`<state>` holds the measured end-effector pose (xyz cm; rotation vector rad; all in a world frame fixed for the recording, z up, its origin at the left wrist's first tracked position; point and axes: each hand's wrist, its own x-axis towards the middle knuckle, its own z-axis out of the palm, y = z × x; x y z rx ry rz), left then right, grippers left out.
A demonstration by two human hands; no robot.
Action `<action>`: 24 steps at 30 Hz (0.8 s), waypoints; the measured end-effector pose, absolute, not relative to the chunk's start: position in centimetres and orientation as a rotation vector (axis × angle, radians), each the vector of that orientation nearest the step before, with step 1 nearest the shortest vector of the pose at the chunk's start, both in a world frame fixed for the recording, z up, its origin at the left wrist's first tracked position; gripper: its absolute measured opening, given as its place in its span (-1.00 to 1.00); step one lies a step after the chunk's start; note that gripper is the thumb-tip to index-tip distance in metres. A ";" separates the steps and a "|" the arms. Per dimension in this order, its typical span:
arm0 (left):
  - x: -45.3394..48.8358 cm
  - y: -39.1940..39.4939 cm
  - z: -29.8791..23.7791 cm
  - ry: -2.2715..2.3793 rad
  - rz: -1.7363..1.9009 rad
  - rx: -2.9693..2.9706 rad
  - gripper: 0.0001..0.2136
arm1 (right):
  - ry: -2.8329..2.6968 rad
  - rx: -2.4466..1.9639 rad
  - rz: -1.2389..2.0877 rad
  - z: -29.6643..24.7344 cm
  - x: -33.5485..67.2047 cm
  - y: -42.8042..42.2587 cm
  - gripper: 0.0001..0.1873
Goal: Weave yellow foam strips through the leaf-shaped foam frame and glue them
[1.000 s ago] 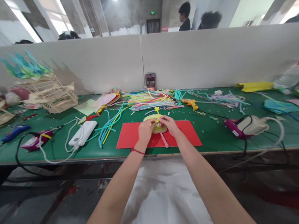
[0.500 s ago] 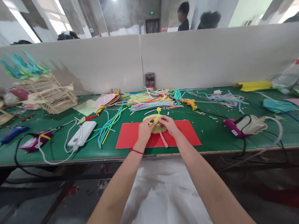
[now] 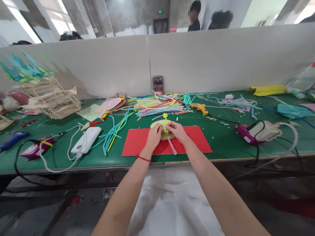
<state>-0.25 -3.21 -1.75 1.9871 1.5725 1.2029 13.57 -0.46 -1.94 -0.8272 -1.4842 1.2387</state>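
Note:
My left hand (image 3: 153, 136) and my right hand (image 3: 177, 130) meet over a round, pale yellow fan (image 3: 169, 137) with a pink handle (image 3: 172, 147) pointing toward me. Fingertips of both hands are pinched around a small, bright yellow piece (image 3: 165, 116), whose flower-like top sticks up beyond them. Its lower part is mostly hidden by my fingers. Under the fan lies a red sheet (image 3: 196, 140) on the green table.
Colourful fuzzy stems (image 3: 158, 106) are heaped behind the red sheet, near a yellow glue gun (image 3: 200, 108). A white power bank (image 3: 86, 140) with cables lies left, and wooden stick models (image 3: 55, 103) stand farther left. A purple-and-white device (image 3: 258, 133) sits right.
The yellow piece has shifted slightly left, and my left fingers have changed their hold a little. My right hand and the fan stay almost in place.

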 end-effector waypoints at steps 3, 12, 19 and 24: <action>-0.3 -3.2 -1.7 1.616 1.184 1.952 -0.80 | -1.494 -0.821 1.234 -1.9 13.6 -0.5 -0.69; -0.3 -3.4 -1.3 1.494 1.154 1.894 -0.78 | -1.516 -0.876 1.157 -1.8 13.7 -0.7 -0.68; 0.0 -3.7 -0.9 1.426 1.164 1.825 -0.80 | -1.498 -0.925 1.119 -1.6 13.5 -0.9 -0.71; -0.1 -3.7 -1.0 1.407 1.147 1.833 -0.85 | -1.506 -0.925 1.084 -1.7 13.5 -0.8 -0.71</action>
